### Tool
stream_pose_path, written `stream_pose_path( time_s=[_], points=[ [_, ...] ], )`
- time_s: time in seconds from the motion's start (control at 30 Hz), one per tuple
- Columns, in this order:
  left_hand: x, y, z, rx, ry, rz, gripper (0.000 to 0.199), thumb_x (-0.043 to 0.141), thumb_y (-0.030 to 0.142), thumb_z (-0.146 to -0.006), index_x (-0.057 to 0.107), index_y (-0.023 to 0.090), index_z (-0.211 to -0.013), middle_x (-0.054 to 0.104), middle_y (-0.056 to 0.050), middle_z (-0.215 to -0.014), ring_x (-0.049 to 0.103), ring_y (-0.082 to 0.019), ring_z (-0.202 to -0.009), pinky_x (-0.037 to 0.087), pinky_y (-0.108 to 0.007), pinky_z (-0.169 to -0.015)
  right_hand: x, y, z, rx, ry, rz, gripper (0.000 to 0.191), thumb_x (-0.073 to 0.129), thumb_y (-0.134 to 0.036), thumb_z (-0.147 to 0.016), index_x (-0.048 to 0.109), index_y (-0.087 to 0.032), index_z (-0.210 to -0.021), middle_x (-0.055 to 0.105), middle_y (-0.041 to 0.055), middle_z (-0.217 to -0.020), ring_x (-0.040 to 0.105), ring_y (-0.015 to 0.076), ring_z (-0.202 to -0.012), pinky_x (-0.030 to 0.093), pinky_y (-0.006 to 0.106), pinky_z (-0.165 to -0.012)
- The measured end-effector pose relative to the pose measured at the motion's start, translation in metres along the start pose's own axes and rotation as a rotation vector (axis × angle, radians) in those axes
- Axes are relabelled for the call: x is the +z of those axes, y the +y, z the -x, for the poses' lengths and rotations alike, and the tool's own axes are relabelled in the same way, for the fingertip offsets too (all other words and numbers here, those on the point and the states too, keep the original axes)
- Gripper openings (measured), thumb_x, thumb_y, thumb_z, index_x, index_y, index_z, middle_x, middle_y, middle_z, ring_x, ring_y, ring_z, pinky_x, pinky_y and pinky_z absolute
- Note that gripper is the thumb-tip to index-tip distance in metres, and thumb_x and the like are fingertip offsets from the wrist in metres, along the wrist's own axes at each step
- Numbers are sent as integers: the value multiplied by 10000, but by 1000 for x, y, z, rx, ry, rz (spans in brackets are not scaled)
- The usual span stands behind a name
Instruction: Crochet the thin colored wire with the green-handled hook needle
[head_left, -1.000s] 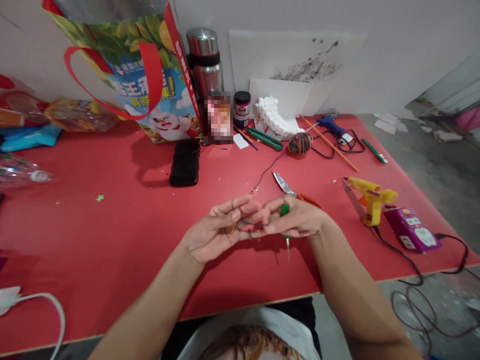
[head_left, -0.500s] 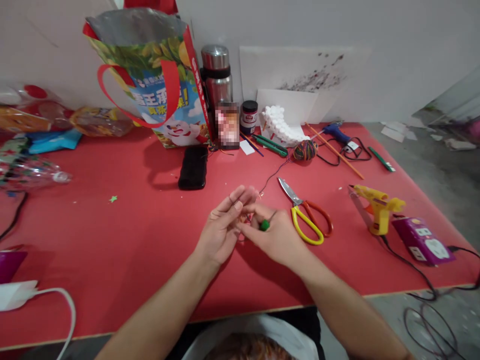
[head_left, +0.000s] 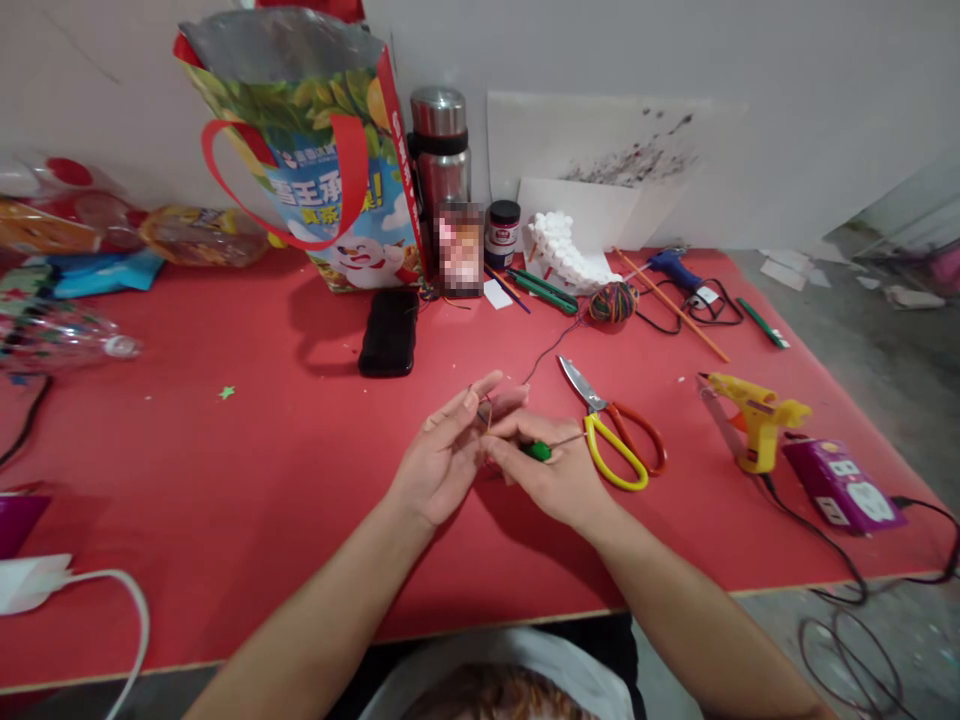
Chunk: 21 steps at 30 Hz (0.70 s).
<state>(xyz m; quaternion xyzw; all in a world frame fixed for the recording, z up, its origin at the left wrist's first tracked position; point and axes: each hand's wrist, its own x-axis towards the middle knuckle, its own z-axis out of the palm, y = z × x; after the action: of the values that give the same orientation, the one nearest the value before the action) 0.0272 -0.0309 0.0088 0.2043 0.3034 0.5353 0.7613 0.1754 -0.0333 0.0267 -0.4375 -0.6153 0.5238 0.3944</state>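
Both hands are together over the red table (head_left: 262, 500), near the front edge. Left hand (head_left: 442, 460) is palm up, fingers loosely curved, thumb up against the index side. I can't tell whether it's actually pinching anything. Right hand (head_left: 564, 482) is closed around a green-handled tool (head_left: 537, 451); its thin shaft points off to the right, above the back of the hand. Right thumb and index tips meet at the left palm, with thin yarn between the hands (too fine for me to trace every loop).

The yarn strand (head_left: 551, 346) lies across the table from the multicoloured yarn ball (head_left: 613, 301) down to the fingers. Scissors (head_left: 589, 395) lie open-handled just right of the right hand, blades pointing away from the person, one grip yellow, one orange. Black case (head_left: 388, 333) is further back on the left; small green star (head_left: 226, 393) well left of it.

On my right: yellow glue gun (head_left: 761, 425) beside a purple box (head_left: 844, 485). At the back: printed bag (head_left: 337, 190), steel flask (head_left: 442, 160), dark-lidded jar (head_left: 502, 235), green cutter (head_left: 544, 290).
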Motion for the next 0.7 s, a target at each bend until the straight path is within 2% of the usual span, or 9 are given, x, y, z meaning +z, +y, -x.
stream_pose_path(
  time_s=[0.17,0.27,0.37,0.47,0.6,0.7],
  points=[
    [4,0,1,9,18,-127,228,789,289,-873,828,177,-1067,789,-134,-1194,712,-288,-1187,574,-362,-997,-6,-3,4,63,-39,-215,225,732,-379,-891,691,-195,-770,576,-37,-521,496,98,-448,371,233,-445],
    [6,-2,1,11,35,-129,235,821,307,-843,835,202,-1052,787,-119,-1208,707,-302,-1199,583,-392,-994,-8,-2,5,57,-36,-225,240,744,-400,-887,700,-191,-777,577,-35,-516,484,93,-439,345,224,-421],
    [6,-5,2,43,32,-180,225,838,320,-829,846,215,-1028,789,-115,-1204,698,-308,-1221,552,-415,-1050,-10,-2,5,15,-22,-213,210,732,-373,-899,713,-191,-794,580,-38,-513,486,95,-438,369,231,-439],
    [3,-6,2,75,8,-270,236,807,330,-865,843,216,-1068,774,-126,-1238,669,-310,-1271,509,-423,-1103,-10,-4,5,-47,-26,-144,186,697,-323,-920,715,-187,-795,578,-39,-518,500,99,-459,411,244,-493],
    [-1,-1,0,91,38,-339,275,804,335,-867,833,207,-1108,746,-141,-1292,637,-310,-1316,480,-415,-1127,-5,-1,6,-161,-78,95,197,625,-272,-954,697,-188,-791,623,-14,-631,528,110,-562,448,258,-602],
    [-5,4,-2,85,53,-363,299,812,341,-857,828,203,-1122,735,-154,-1309,689,-299,-1233,512,-408,-1082,1,6,7,-258,-87,211,190,573,-251,-974,675,-202,-822,662,-1,-722,548,125,-635,487,281,-725]
  ],
)
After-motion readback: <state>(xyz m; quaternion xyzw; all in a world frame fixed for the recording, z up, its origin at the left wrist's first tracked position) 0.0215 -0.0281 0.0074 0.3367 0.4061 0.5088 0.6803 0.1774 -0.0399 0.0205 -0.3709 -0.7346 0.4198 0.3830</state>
